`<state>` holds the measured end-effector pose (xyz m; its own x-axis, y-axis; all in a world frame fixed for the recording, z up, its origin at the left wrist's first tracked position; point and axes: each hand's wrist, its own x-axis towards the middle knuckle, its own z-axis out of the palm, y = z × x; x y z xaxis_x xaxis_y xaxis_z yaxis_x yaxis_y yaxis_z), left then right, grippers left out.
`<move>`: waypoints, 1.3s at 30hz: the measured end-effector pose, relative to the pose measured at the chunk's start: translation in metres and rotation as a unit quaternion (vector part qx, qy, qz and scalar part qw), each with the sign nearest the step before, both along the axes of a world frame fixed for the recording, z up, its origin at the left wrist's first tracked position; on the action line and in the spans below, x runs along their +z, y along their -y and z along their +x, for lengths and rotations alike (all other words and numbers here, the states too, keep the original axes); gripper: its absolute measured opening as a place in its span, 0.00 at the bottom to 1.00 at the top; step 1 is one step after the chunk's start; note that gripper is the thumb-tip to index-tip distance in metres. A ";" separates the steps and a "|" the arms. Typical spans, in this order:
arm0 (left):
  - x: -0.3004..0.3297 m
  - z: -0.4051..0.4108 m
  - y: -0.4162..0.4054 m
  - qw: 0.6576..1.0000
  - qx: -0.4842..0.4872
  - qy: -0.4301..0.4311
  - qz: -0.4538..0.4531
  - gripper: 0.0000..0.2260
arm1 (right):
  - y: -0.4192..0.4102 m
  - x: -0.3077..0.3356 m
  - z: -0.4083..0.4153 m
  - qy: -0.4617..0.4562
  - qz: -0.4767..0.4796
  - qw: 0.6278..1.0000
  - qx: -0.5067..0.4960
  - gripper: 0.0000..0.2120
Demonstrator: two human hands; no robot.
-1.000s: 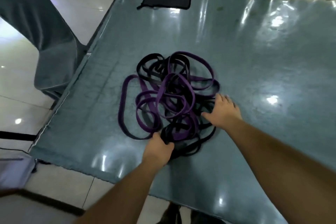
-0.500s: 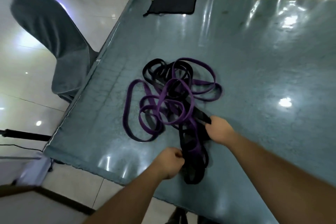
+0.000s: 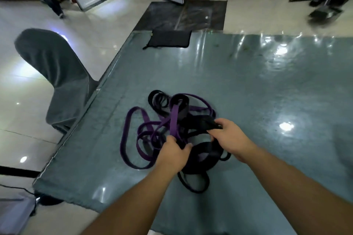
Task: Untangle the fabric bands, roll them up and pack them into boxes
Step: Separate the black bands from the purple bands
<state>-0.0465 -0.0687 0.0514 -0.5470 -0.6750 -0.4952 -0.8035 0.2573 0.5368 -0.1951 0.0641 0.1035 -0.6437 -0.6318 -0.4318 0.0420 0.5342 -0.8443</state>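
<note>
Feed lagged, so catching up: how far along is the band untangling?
Nothing finished: purple bands and black bands lie in one knot on the table. In hand: left hand and right hand each grip strands. Left: separating, rolling, packing; no box visible.

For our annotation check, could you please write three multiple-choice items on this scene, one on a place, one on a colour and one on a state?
1. Where does the black pouch lie?
A. at the table's far edge
B. on the grey chair
C. under the bands

2. What colours are the tangled fabric bands?
A. red and white
B. purple and black
C. all green

3. What is the right hand doing?
A. resting flat on the table
B. gripping a black band
C. holding the pouch

Answers:
1. A, as the pouch sits at the far edge, apart from the pile.
2. B, as only purple and black loops show.
3. B, as its fingers close on a black strand, while the left hand grips the tangle beside it.
</note>
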 end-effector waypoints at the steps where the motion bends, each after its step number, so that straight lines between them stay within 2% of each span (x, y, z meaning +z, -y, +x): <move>1: 0.000 -0.006 0.003 1.000 0.019 -0.008 0.016 0.26 | -0.002 0.012 -0.001 -0.001 -0.009 1.000 0.003 0.07; 5: 0.001 -0.024 0.024 0.996 0.071 -0.005 0.054 0.26 | -0.010 0.055 -0.003 0.001 -0.042 0.999 0.007 0.07; 9: -0.004 -0.025 0.054 0.996 0.073 0.016 0.037 0.18 | -0.016 0.093 -0.011 -0.041 -0.038 0.998 -0.004 0.04; 13: 0.000 -0.002 0.100 0.998 0.066 -0.008 0.002 0.14 | -0.017 0.118 -0.025 -0.096 -0.052 0.991 -0.074 0.08; 16: 0.006 0.017 0.139 0.996 0.080 0.004 -0.036 0.12 | -0.018 0.132 -0.034 -0.095 -0.102 0.981 -0.136 0.08; 18: 0.010 0.032 0.164 0.994 0.092 0.020 -0.050 0.10 | -0.018 0.144 -0.037 -0.087 -0.151 0.968 -0.180 0.09; 21: 0.009 0.053 0.195 0.990 0.121 0.037 -0.060 0.11 | -0.017 0.164 -0.040 -0.095 -0.223 0.939 -0.243 0.17; 24: 0.010 0.067 0.213 0.988 0.128 0.054 -0.064 0.11 | -0.017 0.186 -0.040 -0.087 -0.293 0.903 -0.302 0.20; 28: 0.012 0.069 0.222 0.990 0.093 0.078 -0.078 0.13 | -0.019 0.215 -0.034 -0.084 -0.373 0.865 -0.324 0.22; 31: 0.030 0.057 0.202 0.985 -0.033 0.126 -0.117 0.17 | -0.019 0.236 -0.029 -0.093 -0.420 0.849 -0.306 0.17; 33: 0.046 0.041 0.176 0.981 -0.121 0.098 -0.116 0.23 | -0.018 0.250 -0.024 -0.111 -0.424 0.853 -0.285 0.13; 35: 0.062 0.019 0.147 0.982 -0.173 0.021 -0.069 0.29 | -0.016 0.266 -0.018 -0.131 -0.418 0.859 -0.264 0.10; 39: 0.095 -0.029 0.096 0.964 -0.221 -0.149 0.017 0.38 | -0.009 0.298 -0.009 -0.176 -0.406 0.872 -0.210 0.14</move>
<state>-0.0756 -0.1649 0.1460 -0.8985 -0.3301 -0.2894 -0.4286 0.5166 0.7412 -0.2045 0.0727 0.4019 -0.8945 -0.3130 0.3191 -0.2487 -0.2445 -0.9372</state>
